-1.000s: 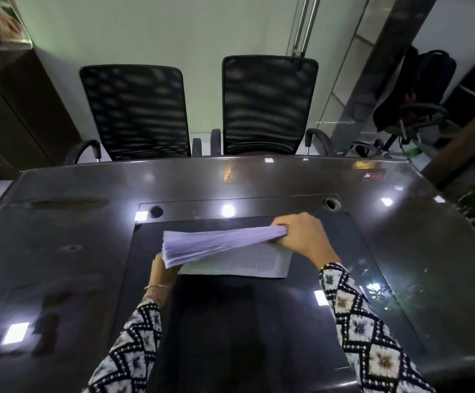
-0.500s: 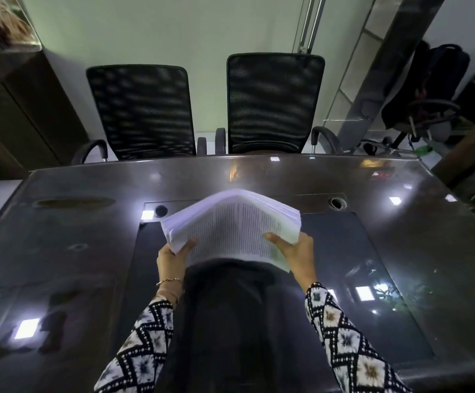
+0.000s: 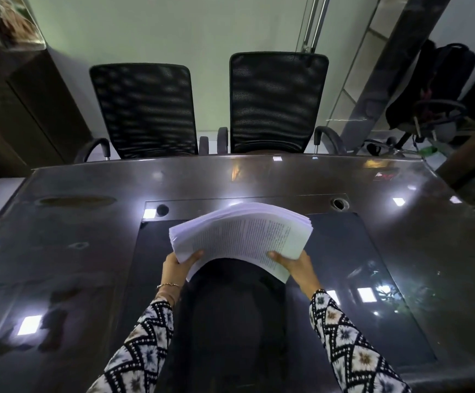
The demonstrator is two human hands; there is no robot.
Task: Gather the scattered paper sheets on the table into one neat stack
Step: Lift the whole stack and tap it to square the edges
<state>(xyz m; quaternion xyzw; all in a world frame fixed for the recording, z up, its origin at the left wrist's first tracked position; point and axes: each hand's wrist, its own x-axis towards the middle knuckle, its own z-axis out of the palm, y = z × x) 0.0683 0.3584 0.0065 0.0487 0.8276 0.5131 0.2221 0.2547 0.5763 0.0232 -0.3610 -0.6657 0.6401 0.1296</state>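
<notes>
White paper, a thick stack (image 3: 242,236) of it, with small printed text on the top sheet. It's in the middle of the frame, held up over the dark inset panel of the counter (image 3: 400,236). I can't tell if its far edge touches the surface.

The stack's long axis runs left to right across the frame, with the right end a bit higher up the frame than the left. It's bowed into an arch: the middle humps up and both ends droop toward the hands. The sheets aren't flush, and they fan out into thin steps along the left and right edges.

The left grip (image 3: 178,269) has the lower left corner, thumb on top and fingers tucked underneath out of sight. The right grip (image 3: 295,266) does the same at the lower right corner, thumb lying across the printed page. Both are closed onto the paper. There's a thin bracelet (image 3: 168,285) on the left wrist, and both sleeves (image 3: 352,350) are a black and white zigzag print.

The counter is dark, glossy and glassy, full of square light reflections, with two round cable holes (image 3: 162,209) past the stack. Two black mesh-back chairs (image 3: 145,109) with curved armrests sit at the far edge, in the upper middle of the frame. There's a dark wood cabinet (image 3: 17,109) at upper left and a dark bag (image 3: 429,86) at upper right.
</notes>
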